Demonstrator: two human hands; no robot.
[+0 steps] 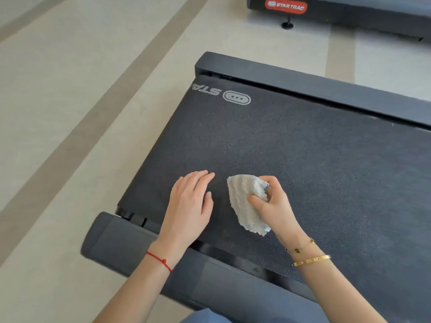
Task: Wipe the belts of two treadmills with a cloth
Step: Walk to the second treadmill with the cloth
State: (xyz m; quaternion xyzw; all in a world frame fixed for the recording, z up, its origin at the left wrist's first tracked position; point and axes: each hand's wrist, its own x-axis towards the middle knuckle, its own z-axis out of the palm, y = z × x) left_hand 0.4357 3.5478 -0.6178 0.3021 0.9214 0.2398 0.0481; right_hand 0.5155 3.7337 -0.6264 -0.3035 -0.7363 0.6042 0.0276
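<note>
Wiping the first treadmill's belt looks to be the step in hand: the right hand grips a bunched, pale, nubbly cloth against the belt's rear end, while the left hand lies open and flat beside it; next, sweeping strokes across the dark textured surface seem called for

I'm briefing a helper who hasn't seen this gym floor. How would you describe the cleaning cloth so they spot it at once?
Find the dark grey textured treadmill belt that fills the middle of the view, with a white logo at its far end. Near its closer edge, the right hand pinches a small, pale, nubbly cloth against the belt. It is the only light, fluffy thing on the dark surface; the empty left hand lies flat beside it.
</note>
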